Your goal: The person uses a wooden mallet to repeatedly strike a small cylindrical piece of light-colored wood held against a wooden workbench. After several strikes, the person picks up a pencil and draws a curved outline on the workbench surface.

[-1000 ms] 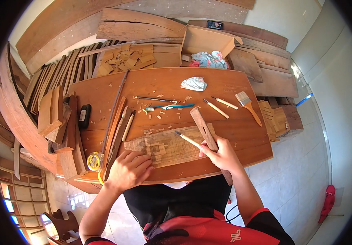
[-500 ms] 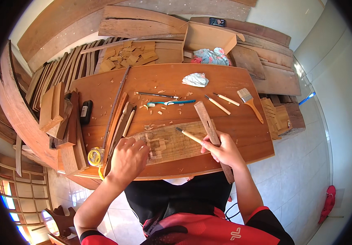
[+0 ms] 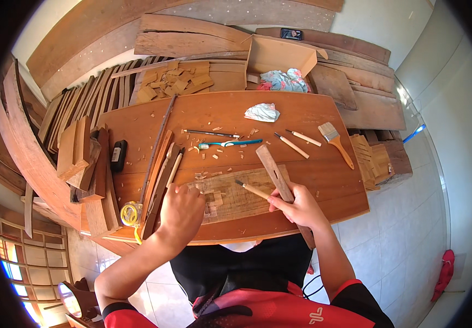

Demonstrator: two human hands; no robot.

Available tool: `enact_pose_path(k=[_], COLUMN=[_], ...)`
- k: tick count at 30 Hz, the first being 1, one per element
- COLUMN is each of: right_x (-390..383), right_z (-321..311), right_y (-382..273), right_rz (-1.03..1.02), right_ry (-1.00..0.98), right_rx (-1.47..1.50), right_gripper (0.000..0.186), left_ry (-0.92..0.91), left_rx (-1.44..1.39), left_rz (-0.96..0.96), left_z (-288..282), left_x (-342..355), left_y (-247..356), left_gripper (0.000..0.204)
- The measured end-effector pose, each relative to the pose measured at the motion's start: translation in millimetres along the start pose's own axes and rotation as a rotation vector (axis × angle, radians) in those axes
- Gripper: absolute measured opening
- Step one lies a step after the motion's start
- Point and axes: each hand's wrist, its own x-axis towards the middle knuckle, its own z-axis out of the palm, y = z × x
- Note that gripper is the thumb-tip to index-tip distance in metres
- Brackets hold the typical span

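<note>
My right hand (image 3: 304,205) is closed around a wooden bar (image 3: 274,174) with a slot in it, along with a light-handled chisel (image 3: 254,189) whose tip points up and left over a carved board (image 3: 230,213). My left hand (image 3: 183,213) curls over the board's left end beside loose chips; its fingertips and anything in them are hidden. Two more slim tools (image 3: 291,146) lie behind, near a wide brush (image 3: 336,144), a teal toothbrush (image 3: 230,143) and a black pencil (image 3: 211,133).
The wooden table (image 3: 137,123) holds stacked blocks (image 3: 74,156), long strips (image 3: 156,180), a tape measure (image 3: 132,214), a black bottle (image 3: 119,156) and a crumpled cloth (image 3: 262,113). Behind are planks (image 3: 359,117) and an open cardboard box (image 3: 279,54) with fabric.
My left hand has curled its fingers and shifted up slightly along the board's left end, its elbow swinging outward. My right hand still holds the bar and chisel, barely moved.
</note>
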Motion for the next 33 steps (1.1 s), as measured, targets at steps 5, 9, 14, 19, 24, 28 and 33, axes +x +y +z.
enact_pose_path(k=[5,9,14,19,24,28,33], right_x=[1.0,-0.6,-0.9,-2.6,-2.9,2.6,22.9], right_z=[-3.1,-3.3,-4.4,-3.8,-8.2,-7.2,-8.8], right_y=[1.6,-3.4,2.3,9.3,2.2,-15.7,-21.5], right_rz=[-0.011,-0.009,-0.086,-0.173,-0.135,-0.025,0.075], right_ry=[-0.012,-0.015,-0.030,-0.023,0.013,0.014,-0.095], right_rx=[-0.041,-0.075,-0.072,-0.043,-0.063,-0.056,-0.048], right_gripper=[0.022,0.025,0.020,0.020,0.026,0.026,0.024], left_ry=[-0.099,-0.124,-0.221,-0.162,-0.192,-0.101,0.016], left_rx=[0.172,0.403,0.285,0.108,-0.161,-0.334,-0.505], left_rz=[0.073,0.213,0.276,0.279,0.280,0.135,0.094], left_z=[-4.5,-7.7,-6.6,15.5,13.6,-1.2,-2.9], left_x=[4.5,4.0,11.6,12.5,7.3,3.8,8.8], left_y=[12.0,22.0,12.1,-8.0,-27.7,-44.8,-47.0], left_gripper=[0.012,0.014,0.016,0.015,0.018,0.014,0.010])
